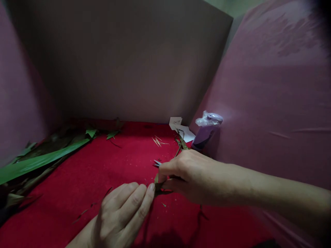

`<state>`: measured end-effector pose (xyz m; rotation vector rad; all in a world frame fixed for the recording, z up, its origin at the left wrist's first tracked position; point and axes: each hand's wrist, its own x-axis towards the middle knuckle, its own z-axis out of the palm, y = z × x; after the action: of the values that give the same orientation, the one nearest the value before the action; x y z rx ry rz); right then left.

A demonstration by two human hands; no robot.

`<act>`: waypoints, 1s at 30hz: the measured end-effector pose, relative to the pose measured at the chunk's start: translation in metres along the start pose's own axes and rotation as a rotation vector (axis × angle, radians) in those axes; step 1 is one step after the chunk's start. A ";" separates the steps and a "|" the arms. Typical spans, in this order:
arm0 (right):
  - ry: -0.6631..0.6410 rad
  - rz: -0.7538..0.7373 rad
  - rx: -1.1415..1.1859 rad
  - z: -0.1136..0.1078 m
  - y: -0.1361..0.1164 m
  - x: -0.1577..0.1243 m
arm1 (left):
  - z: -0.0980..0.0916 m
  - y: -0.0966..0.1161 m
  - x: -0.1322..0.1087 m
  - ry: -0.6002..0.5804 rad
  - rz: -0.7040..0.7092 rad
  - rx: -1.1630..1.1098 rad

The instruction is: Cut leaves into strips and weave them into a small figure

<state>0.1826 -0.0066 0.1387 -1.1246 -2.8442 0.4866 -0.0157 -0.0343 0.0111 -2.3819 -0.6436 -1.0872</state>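
My left hand (pixel 126 210) is closed, its fingertips pinching a small piece of brownish-green leaf (pixel 156 186) above the red cloth. From the other side my right hand (pixel 190 174) meets it, thumb and index finger closed on the same leaf piece. Two pointed metal tips (pixel 156 163), like those of small scissors, stick out to the left just beyond my right index finger. Whether that tool lies on the cloth or sits in my right hand, I cannot tell. Dark leaf strips hang below the fingers.
Thin wooden sticks, like toothpicks (pixel 158 141), lie farther back. White paper (pixel 186 133) and dry leaf strips (pixel 183 143) are behind my right hand, beside a purple bottle (pixel 203 137) topped with clear plastic. Long green leaves (pixel 49 160) line the left. Walls enclose the red cloth (pixel 85 175).
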 end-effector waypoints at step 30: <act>0.366 -0.674 -0.578 0.024 0.017 -0.007 | 0.001 0.002 -0.012 0.077 -0.098 -0.077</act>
<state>0.1952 -0.0060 0.1112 -0.1693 -2.8214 -0.5428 -0.0210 -0.0386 0.0004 -2.3819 -0.7100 -1.2600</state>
